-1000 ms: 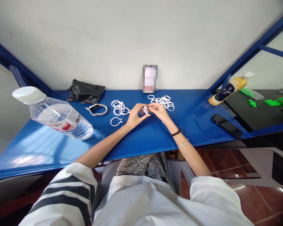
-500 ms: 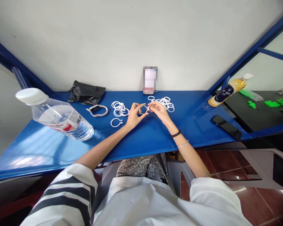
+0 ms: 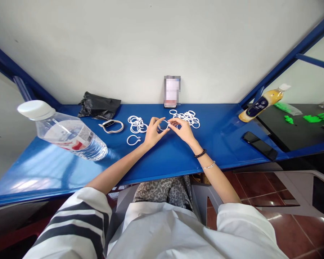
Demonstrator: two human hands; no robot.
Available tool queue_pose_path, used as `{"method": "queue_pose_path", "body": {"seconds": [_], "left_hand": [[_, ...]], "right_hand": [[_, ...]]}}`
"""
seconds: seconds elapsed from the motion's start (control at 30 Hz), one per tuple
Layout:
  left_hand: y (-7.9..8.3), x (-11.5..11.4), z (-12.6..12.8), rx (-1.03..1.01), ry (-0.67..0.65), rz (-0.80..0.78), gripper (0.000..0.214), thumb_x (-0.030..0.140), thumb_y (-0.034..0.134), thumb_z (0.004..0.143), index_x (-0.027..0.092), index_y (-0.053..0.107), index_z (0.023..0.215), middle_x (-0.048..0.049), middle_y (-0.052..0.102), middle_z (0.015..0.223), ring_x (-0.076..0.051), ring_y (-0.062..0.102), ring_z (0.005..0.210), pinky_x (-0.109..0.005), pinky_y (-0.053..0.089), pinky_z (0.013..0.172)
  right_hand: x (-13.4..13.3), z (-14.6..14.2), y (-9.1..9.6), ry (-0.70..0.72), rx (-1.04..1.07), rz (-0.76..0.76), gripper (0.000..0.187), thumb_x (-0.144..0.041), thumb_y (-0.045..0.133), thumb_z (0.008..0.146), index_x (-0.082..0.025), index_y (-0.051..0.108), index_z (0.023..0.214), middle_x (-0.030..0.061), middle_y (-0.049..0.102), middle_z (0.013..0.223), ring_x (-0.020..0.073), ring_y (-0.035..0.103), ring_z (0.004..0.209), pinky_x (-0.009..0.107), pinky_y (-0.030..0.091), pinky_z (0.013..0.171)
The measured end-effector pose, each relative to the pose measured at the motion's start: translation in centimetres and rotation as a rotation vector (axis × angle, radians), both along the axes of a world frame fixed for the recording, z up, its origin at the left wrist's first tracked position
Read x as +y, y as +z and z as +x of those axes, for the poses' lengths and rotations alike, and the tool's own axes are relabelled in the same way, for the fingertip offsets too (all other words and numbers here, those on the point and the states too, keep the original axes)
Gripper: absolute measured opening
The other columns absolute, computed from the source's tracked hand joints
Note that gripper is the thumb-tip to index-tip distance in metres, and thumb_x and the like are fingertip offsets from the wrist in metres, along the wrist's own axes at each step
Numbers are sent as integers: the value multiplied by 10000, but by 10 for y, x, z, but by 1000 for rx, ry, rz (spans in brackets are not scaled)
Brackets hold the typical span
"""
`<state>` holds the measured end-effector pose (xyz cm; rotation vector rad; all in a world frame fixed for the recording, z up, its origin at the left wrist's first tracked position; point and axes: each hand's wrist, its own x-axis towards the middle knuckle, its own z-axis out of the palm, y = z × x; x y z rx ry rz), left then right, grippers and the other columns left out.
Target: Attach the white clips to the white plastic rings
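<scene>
Between my two hands, just above the table, is a white plastic snap ring [image 3: 164, 125], like a shower-curtain ring. My left hand [image 3: 153, 133] pinches its left side with thumb and fingers. The fingers of my right hand [image 3: 184, 130] close on its right side, where the ring's ends meet; they partly hide that spot. Left of my left hand lie a small cluster of similar rings [image 3: 135, 124] and one separate ring with its ends apart [image 3: 133, 140]. Behind my right hand is a larger pile of white rings [image 3: 189, 117].
On the blue table [image 3: 205, 151] a large water bottle [image 3: 70, 138] stands left, near a smartwatch [image 3: 112, 126] and black plastic bag [image 3: 99, 105]. A phone [image 3: 171, 93] leans on the wall. Right are a yellow drink bottle [image 3: 261, 104] and another phone [image 3: 260, 145].
My right fingers have shifted slightly lower and closed more around the ring's right side. My left hand has hardly moved, and the piles look the same.
</scene>
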<state>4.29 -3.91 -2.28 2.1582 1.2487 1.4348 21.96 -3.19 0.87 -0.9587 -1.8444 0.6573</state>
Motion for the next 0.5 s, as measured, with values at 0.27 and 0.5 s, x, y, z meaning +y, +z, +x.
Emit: {"method": "queue_pose_path", "body": {"seconds": [0.27,0.5], "left_hand": [[3,-1,0,1,11,21,482,417,680,836,188,537,1236,-58,539,1015,-98,526,681,-225,509,591],[5,-3,1,3,5,35,449,400,674,843,187,551,1219,-51,550,989,-91,520,647,-230,503,590]], "right_hand": [[-2,0,4,-63,-8,41,92,-263,620,863,-219,691,902,33,723,884,182,676,795,344,552,781],[-2,2,3,-96,-14,53,90,-282,631,863,-213,689,860,29,720,852,182,664,769,343,534,770]]}}
